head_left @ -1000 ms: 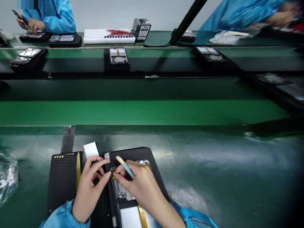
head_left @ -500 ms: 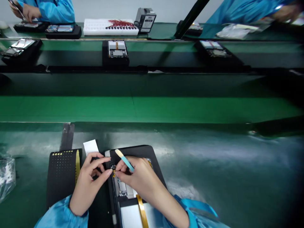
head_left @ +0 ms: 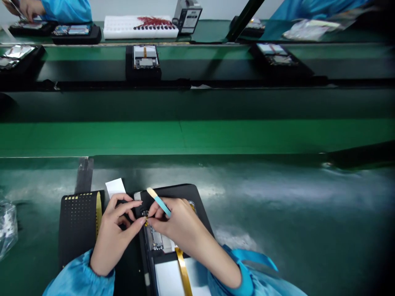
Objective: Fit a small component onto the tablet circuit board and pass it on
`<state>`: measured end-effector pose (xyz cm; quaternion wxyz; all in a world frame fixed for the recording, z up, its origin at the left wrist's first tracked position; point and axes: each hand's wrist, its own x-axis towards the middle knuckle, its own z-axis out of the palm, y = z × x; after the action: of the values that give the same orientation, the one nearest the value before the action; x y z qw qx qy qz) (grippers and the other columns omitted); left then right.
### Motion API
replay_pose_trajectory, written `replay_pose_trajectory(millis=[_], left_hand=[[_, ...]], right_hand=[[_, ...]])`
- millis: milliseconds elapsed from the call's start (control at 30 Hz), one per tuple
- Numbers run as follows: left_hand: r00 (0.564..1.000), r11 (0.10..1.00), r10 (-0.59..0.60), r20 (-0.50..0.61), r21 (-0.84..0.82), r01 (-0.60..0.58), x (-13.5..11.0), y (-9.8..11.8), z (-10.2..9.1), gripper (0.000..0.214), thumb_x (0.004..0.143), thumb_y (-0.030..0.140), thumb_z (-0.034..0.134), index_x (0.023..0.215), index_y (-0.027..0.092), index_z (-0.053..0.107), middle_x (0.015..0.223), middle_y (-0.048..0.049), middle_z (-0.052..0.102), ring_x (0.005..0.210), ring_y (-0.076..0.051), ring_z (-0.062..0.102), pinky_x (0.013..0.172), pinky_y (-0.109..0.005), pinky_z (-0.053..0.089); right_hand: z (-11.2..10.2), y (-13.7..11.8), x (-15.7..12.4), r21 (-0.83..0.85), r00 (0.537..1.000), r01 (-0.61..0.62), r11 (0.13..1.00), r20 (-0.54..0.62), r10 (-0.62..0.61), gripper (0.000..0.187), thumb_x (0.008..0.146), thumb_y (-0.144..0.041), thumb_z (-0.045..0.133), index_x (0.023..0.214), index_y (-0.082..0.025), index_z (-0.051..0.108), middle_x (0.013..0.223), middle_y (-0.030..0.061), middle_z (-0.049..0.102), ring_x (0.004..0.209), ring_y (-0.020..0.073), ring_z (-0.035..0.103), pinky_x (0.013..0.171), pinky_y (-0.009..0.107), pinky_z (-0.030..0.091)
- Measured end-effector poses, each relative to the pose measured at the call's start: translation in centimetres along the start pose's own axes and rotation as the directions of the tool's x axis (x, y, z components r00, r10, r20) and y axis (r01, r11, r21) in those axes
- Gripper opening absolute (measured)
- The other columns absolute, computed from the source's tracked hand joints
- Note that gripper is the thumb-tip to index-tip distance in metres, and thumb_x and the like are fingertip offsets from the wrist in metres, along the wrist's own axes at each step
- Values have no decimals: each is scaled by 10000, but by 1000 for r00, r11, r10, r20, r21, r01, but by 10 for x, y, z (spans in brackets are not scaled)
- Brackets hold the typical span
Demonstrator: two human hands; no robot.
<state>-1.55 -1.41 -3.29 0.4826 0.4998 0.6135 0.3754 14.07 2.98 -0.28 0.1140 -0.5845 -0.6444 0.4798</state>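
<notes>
Small black part [head_left: 145, 213] sits at the top corner of the open phone [head_left: 156, 240], which lies in a black holder [head_left: 185, 192] on the surface [head_left: 277, 205] right in front of me. My left hand [head_left: 112, 234] curls in from the left, thumb and forefinger tips meeting at the part; I cannot tell whether that grip really pinches it or only rests against it. My right hand [head_left: 179, 224] comes in from the other side, its grip pressed together on a blue-and-cream stick [head_left: 159, 201] that points up and away to the left, above the part. A yellow ribbon [head_left: 182, 271] runs down the phone toward me. Just left of the holder lies a perforated black pad [head_left: 77, 226], with a white slip [head_left: 115, 187] at its far corner. A plastic bag [head_left: 6, 228] lies at the left edge. Beyond runs a green belt [head_left: 216, 137], and farther off another phone holder [head_left: 143, 61] and a co-worker's blue sleeve [head_left: 66, 9].
</notes>
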Motion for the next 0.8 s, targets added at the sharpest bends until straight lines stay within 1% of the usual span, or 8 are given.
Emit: replay_pose_trajectory(millis=[133, 400, 567, 667, 800], left_hand=[[1000, 1000, 3, -4, 12, -3, 1, 2, -1, 188, 718, 241, 667, 896, 269, 722, 971, -6, 465, 582, -51, 524, 466, -170, 486], [998, 999, -51, 33, 20, 50, 8, 7, -4, 179, 663, 250, 667, 830, 221, 724, 888, 3, 469, 548, -50, 527, 445, -172, 461], [991, 995, -101, 91, 7, 100, 11, 7, -6, 200, 646, 237, 674, 841, 225, 718, 929, 5, 453, 551, -40, 532, 480, -184, 470], [988, 994, -107, 115, 13, 106, 13, 7, -8, 192, 644, 229, 676, 833, 224, 709, 941, 8, 442, 560, -37, 536, 491, -182, 465], [985, 994, -111, 133, 31, 108, 17, 6, -9, 185, 651, 235, 671, 834, 222, 698, 947, 9, 433, 564, -37, 535, 502, -190, 463]], right_hand=[[-2, -2, 2, -16, 998, -53, 998, 35, 54, 188, 599, -2, 664, 605, -183, 616, 506, -65, 572, 485, 124, 548, 473, 211, 354], [-6, 0, 6, 102, 999, -21, 995, 40, 17, 234, 620, 21, 634, 623, -190, 534, 460, -111, 473, 423, 83, 458, 449, 190, 335], [-5, -2, 7, 34, 999, -25, 999, 35, 24, 235, 587, 11, 642, 589, -192, 525, 463, -101, 497, 440, 91, 478, 443, 192, 317], [-6, -3, 7, 21, 997, -36, 999, 64, 35, 241, 586, 12, 643, 586, -192, 516, 454, -105, 487, 435, 90, 477, 446, 197, 312], [-6, -2, 7, 16, 997, -27, 1000, 73, 26, 250, 588, 20, 641, 581, -191, 507, 455, -106, 471, 441, 89, 466, 444, 201, 305]])
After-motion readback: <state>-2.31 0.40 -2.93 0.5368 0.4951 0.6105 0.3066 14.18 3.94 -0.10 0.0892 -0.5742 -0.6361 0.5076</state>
